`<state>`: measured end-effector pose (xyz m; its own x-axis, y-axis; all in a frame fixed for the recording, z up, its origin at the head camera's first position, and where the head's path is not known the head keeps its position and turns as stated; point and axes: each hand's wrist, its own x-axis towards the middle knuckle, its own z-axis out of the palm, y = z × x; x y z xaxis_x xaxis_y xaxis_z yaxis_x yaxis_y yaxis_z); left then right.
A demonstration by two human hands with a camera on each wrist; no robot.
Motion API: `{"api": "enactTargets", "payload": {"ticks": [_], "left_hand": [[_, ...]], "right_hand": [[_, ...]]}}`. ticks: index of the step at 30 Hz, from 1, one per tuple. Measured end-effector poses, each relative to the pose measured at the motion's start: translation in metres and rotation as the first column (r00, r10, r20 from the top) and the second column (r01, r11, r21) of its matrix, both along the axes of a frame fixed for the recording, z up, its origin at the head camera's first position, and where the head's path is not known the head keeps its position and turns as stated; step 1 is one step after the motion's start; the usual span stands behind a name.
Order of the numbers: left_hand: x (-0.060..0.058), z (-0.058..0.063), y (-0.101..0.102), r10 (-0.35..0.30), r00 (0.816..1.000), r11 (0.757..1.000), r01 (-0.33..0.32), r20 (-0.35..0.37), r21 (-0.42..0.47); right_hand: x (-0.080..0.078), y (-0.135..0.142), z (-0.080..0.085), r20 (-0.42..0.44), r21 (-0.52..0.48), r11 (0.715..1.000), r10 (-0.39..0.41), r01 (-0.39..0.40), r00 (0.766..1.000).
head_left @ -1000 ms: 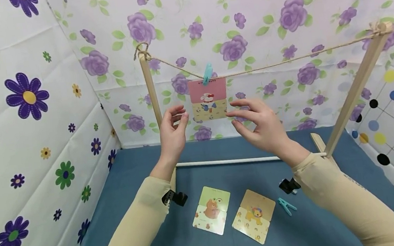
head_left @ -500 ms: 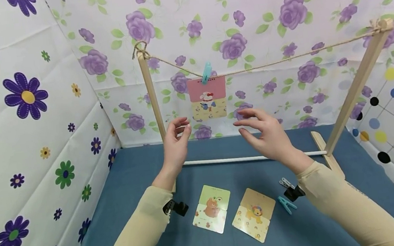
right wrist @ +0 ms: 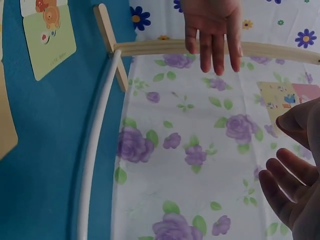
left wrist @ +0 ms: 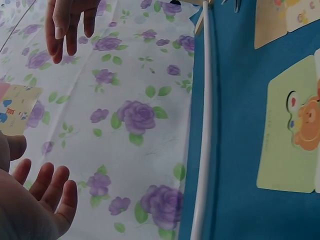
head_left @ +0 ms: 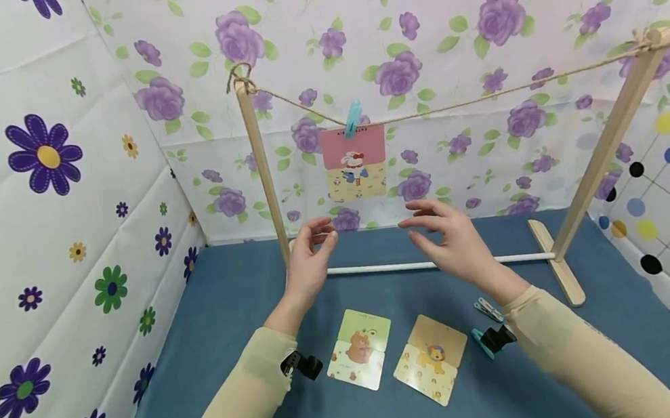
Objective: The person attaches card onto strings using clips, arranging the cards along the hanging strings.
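A pink and cream card with a white rabbit (head_left: 356,173) hangs from the twine (head_left: 459,107), held by a turquoise clothespin (head_left: 353,118) at its top edge. Below and left of that card is my left hand (head_left: 310,259), fingers loosely bent, nothing in it. My right hand (head_left: 451,241) hovers below and right of the card, its fingers relaxed and apart from the thumb, also holding nothing. On the blue cloth under the hands lie a green bear card (head_left: 359,349) and a tan lion card (head_left: 431,359).
Wooden posts (head_left: 613,146) hold the twine at both ends, and a white rod (head_left: 390,268) joins their feet. Near my right wrist lie a pale clothespin (head_left: 488,309) and a turquoise clothespin (head_left: 480,343), partly covered by the wrist camera. Flowered cloth (head_left: 401,25) stands behind.
Both hands have moved down, away from the hanging card, which stays clipped on the twine. The right hand has also drawn back from the card's lower right edge.
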<state>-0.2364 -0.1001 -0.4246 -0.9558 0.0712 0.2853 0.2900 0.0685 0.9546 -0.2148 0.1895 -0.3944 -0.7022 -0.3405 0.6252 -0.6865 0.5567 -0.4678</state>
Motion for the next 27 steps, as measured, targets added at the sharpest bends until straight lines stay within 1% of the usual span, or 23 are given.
{"api": "enactTargets", "payload": {"ticks": [6, 11, 17, 23, 27], "left_hand": [[0.007, -0.017, -0.001, -0.054, 0.998, 0.998, 0.055, 0.036, -0.023], [0.012, -0.032, -0.001, -0.067, 0.997, 0.997, 0.069, 0.049, -0.035], [0.017, -0.046, -0.002, -0.087, 0.994, 0.995, 0.089, 0.072, -0.034], [0.025, -0.062, -0.002, -0.104, 0.988, 0.991, 0.113, 0.115, -0.078], [0.031, -0.074, -0.001, -0.126, 0.983, 0.984, 0.141, 0.132, -0.112]], "right_hand": [[0.003, -0.004, -0.015, 0.092, 0.001, 1.000, -0.012, 0.012, 0.996], [0.004, -0.006, -0.028, 0.145, -0.002, 1.000, -0.020, 0.021, 0.989], [0.006, -0.010, -0.042, 0.204, 0.007, 1.000, -0.024, 0.023, 0.979], [0.009, -0.014, -0.052, 0.272, 0.021, 1.000, -0.025, 0.020, 0.962], [0.012, -0.012, -0.060, 0.316, 0.026, 0.999, -0.031, 0.024, 0.948]]}}
